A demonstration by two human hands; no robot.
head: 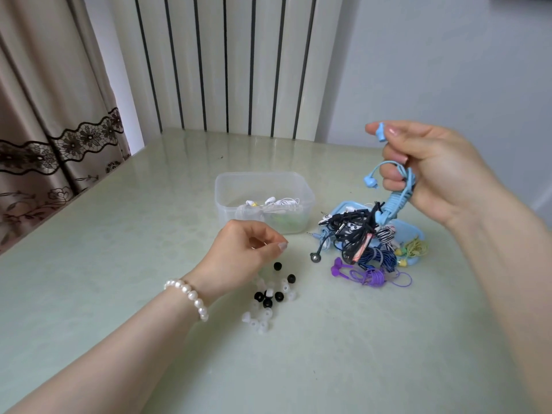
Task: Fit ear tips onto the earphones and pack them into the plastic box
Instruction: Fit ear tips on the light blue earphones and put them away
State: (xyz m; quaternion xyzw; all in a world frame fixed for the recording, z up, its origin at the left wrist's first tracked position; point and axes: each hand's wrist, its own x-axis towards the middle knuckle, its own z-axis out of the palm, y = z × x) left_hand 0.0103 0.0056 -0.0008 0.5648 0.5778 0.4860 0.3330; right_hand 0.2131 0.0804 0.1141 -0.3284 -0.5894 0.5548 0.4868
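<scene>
My right hand (430,165) is raised above the table and holds a coiled light blue earphone (395,198); one bud (381,131) is pinched between thumb and forefinger, the other bud (370,181) hangs loose. My left hand (248,252) hovers over a scatter of black and clear ear tips (270,297), fingertips pinched together on what looks like a clear tip. The clear plastic box (264,186) stands behind it, with white and green earphones inside.
A tangled pile of earphones (364,243), black, striped, purple (370,274) and yellow (413,249), lies on a blue lid right of the box. The pale green table (119,264) meets a curtain at the left and a radiator at the back.
</scene>
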